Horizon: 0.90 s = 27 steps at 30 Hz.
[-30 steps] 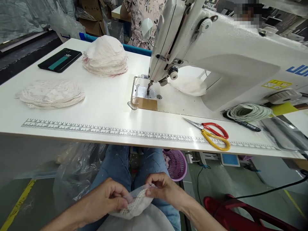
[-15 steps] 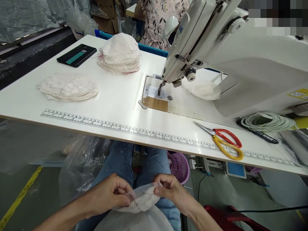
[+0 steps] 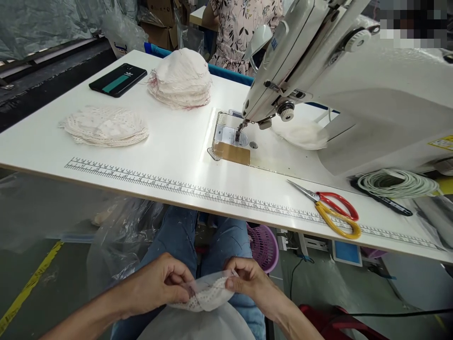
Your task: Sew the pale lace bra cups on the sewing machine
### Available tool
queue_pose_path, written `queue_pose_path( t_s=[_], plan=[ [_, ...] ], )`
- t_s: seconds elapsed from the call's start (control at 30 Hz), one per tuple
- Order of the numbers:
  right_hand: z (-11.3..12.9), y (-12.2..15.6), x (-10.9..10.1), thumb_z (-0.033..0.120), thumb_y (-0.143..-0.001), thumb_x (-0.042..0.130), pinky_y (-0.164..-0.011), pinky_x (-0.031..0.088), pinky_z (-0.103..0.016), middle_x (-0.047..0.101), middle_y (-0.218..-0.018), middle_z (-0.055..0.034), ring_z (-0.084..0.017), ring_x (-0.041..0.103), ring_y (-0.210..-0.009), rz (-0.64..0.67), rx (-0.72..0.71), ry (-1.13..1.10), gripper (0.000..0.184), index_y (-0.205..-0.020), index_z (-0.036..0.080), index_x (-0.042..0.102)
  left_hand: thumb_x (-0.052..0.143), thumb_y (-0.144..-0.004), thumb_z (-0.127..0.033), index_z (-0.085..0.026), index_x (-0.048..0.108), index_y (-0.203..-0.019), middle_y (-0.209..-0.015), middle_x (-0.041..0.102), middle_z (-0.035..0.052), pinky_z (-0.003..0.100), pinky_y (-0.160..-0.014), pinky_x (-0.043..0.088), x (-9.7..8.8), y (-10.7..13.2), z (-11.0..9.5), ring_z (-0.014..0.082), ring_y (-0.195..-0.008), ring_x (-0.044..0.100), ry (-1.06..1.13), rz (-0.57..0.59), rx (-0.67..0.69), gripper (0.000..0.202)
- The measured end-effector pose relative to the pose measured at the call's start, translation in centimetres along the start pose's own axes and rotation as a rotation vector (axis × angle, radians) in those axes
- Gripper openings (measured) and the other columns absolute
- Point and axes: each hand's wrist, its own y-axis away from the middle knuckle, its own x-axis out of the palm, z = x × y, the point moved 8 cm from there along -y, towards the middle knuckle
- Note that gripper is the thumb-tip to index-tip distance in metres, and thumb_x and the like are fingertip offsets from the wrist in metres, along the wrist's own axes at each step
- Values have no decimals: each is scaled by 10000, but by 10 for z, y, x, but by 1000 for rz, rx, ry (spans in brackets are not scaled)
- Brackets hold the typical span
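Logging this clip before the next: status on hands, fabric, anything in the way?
Left hand, right hand: both pinching. White fabric with dotted holes, held between them. Nothing seen blocking the hands; scissors lie apart, on the table.

Eyelet-lace fabric piece (image 3: 212, 296): white, small holes, sheer strip along upper edge; curved, pinched at both ends, above lap (image 3: 226, 243).

Looks bright up top, lit from overhead, w/ soft glare on white tabletop (image 3: 170, 148), glints on clear plastic (image 3: 122, 259), dimmer floor (image 3: 318, 278) below, L hand (image 3: 170, 281) & R hand (image 3: 247, 281) fairly sharp, sewing machine (image 3: 371, 89) stretched at R by wide-angle distortion, pixelated block (image 3: 413, 23) top R corner.
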Motion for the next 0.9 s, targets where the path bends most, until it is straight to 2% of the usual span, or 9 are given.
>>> queue_pose_path(
  t_s=[0.1, 0.27, 0.43, 0.6, 0.77, 0.9],
  plan=[
    [-1, -1, 8, 441, -618, 791, -599, 355, -215, 544, -668, 8, -97, 467, -628, -3, 14, 13, 357, -675, 131, 623, 663, -676, -193, -149, 745, -804, -742, 715, 30, 196, -611, 406, 0, -2, 3, 135, -649, 574, -7, 32, 7, 158],
    [-3, -2, 20, 414, -552, 829, -573, 323, -208, 532, -642, 25, -76, 427, -586, 20, 55, 38, 363, -683, 129, 647, 726, -620, -245, -132, 737, -717, -588, 643, -11, 180, -518, 335, -1, -14, 10, 108, -548, 502, -75, -15, 20, 149],
    [-3, -2, 19, 425, -548, 826, -570, 315, -212, 529, -632, 28, -77, 421, -583, 10, 44, 42, 363, -677, 134, 652, 700, -643, -259, -141, 748, -681, -548, 610, -17, 188, -506, 313, -2, -16, 8, 102, -519, 460, -120, -32, 24, 134],
    [-1, -4, 23, 431, -593, 803, -569, 307, -215, 530, -645, 18, -85, 418, -598, 38, 12, 91, 353, -688, 129, 647, 697, -654, -253, -145, 739, -718, -562, 539, -39, 181, -521, 300, 2, -13, 1, 109, -570, 442, -187, -24, 56, 133],
    [4, -5, 24, 459, -622, 778, -561, 298, -215, 498, -639, 26, -86, 396, -598, 43, -25, 138, 365, -686, 130, 632, 634, -698, -277, -125, 692, -601, -491, 356, -61, 203, -472, 205, 7, -18, -4, 85, -508, 319, -241, -83, 72, 189],
    [8, -2, 21, 467, -646, 760, -581, 315, -223, 510, -654, 21, -101, 409, -624, 49, -62, 239, 350, -716, 142, 649, 663, -668, -300, -121, 687, -588, -478, 389, -57, 204, -465, 208, 6, -17, -1, 85, -497, 328, -206, -89, 36, 198]
  ],
)
